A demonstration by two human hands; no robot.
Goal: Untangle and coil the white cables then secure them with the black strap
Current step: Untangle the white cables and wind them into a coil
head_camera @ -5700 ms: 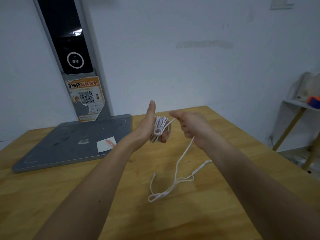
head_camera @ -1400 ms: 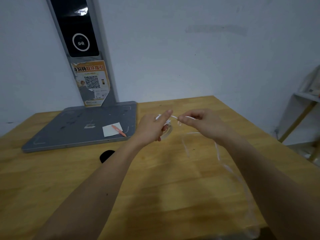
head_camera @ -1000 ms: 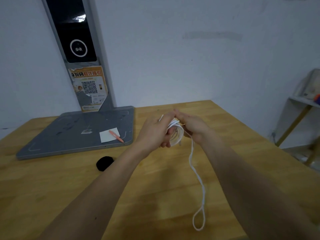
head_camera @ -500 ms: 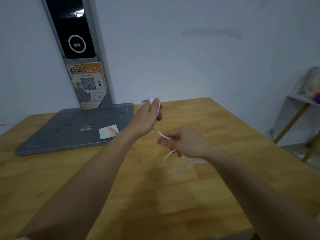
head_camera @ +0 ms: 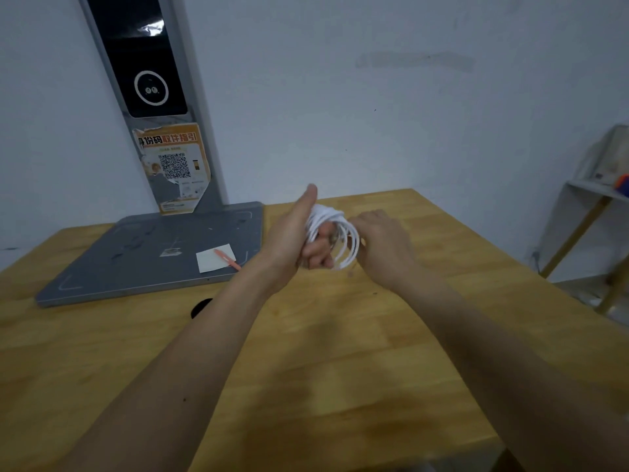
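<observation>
Above the counter [head_camera: 340, 352] the left hand [head_camera: 289, 243] stands thumb-up with white cables [head_camera: 335, 233] looped round its curled fingers as a spool — right hand [head_camera: 383, 247] pinches the loops to seat them; black strap [head_camera: 200, 306] lies unused beside the forearm.

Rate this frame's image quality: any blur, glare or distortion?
Head view: dim, flat light; the left hand, right hand and white cable coil are slightly motion-soft; glare patch on the black panel; wide-angle bending tilts the grey stand.
</observation>
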